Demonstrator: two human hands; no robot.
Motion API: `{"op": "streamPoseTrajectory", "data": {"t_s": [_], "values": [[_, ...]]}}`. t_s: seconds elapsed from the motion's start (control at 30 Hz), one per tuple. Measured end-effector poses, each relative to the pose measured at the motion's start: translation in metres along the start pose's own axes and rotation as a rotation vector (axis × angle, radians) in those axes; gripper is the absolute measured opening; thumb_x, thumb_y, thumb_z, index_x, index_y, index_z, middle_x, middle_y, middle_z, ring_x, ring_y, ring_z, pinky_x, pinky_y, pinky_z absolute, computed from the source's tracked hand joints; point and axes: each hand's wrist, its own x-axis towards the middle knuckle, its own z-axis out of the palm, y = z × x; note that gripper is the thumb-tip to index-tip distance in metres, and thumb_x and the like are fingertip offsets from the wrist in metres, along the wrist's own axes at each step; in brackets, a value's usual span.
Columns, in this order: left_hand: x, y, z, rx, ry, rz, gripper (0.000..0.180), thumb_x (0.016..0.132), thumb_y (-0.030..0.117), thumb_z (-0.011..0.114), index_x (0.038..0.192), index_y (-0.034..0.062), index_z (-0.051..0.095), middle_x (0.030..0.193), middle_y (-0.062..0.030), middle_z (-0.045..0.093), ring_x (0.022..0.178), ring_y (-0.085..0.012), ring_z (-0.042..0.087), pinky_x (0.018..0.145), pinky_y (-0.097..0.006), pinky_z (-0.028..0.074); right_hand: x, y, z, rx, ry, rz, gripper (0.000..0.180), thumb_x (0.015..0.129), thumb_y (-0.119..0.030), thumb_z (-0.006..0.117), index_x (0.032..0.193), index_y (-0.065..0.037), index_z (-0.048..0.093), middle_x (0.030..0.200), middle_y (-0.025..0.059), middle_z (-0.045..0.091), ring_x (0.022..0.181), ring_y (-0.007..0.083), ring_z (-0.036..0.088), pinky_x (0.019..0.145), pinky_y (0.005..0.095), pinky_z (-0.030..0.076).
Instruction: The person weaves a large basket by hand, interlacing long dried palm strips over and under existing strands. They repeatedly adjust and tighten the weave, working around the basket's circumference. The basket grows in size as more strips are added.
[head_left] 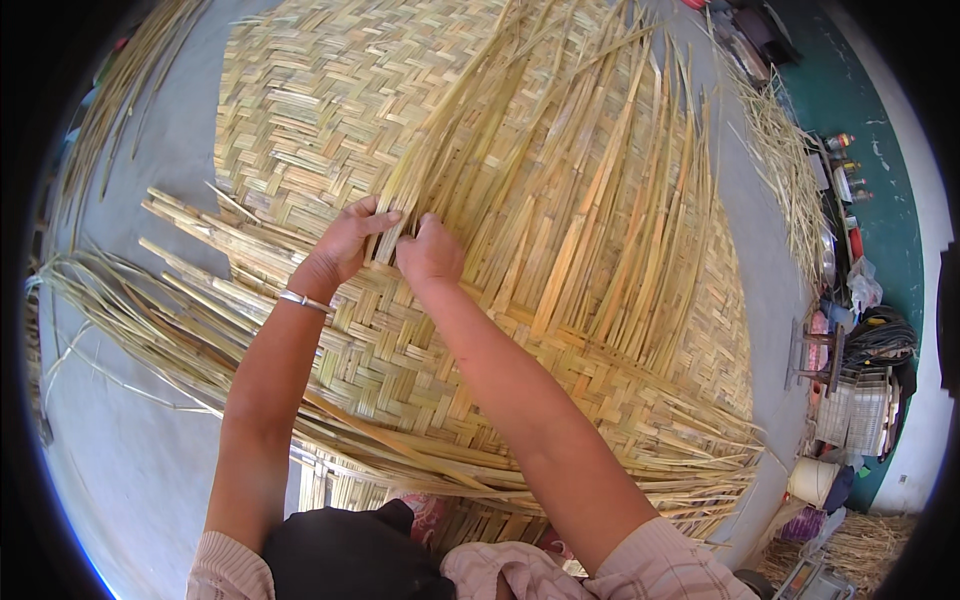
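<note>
Yellow straw strips make a big woven mat that lies flat on the grey floor, right under the person. Many loose strips are not woven in yet, and they fan out away from the person, over the far part of the mat.

Both hands meet at the spot where the loose strips begin. The left hand lies on the mat with its fingers stretched out and close together, pressing on a strip. A thin silver bangle sits on that wrist. The right hand is curled into a loose fist, and its fingers seem to pinch a strip, though their tips are hidden.

I think a dry strip could snap if it is bent too hard. A strip could also slip out of place if the left hand lifts too soon. Then the pattern would look wrong there. The sharp edges might also scratch bare skin.
</note>
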Motion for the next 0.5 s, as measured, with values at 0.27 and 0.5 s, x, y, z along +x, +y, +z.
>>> {"op": "streamPoseTrajectory", "data": {"t_s": [0.27,0.5], "values": [[0.007,0.000,0.003,0.123,0.085,0.005,0.017,0.090,0.008,0.061,0.106,0.0027,0.059,0.090,-0.0057,0.066,0.079,-0.0152,0.063,0.072,-0.029,0.053,-0.008,0.020,0.009,0.219,0.148,-0.087,0.028,0.079,-0.026,0.066,0.094,-0.004,0.057,0.073,0.0122,0.062,0.067,0.0312,0.061,0.062,0.0415,0.047],[0.020,0.002,0.008,0.532,0.215,-0.078,0.022,0.087,0.013,0.065,0.102,-0.0020,0.060,0.084,-0.0088,0.064,0.069,-0.0165,0.062,0.062,-0.031,0.053,-0.012,0.022,0.008,0.322,0.194,-0.158,0.028,0.079,-0.026,0.068,0.091,-0.004,0.057,0.069,0.0092,0.060,0.062,0.0260,0.059,0.061,0.0373,0.047]]}}
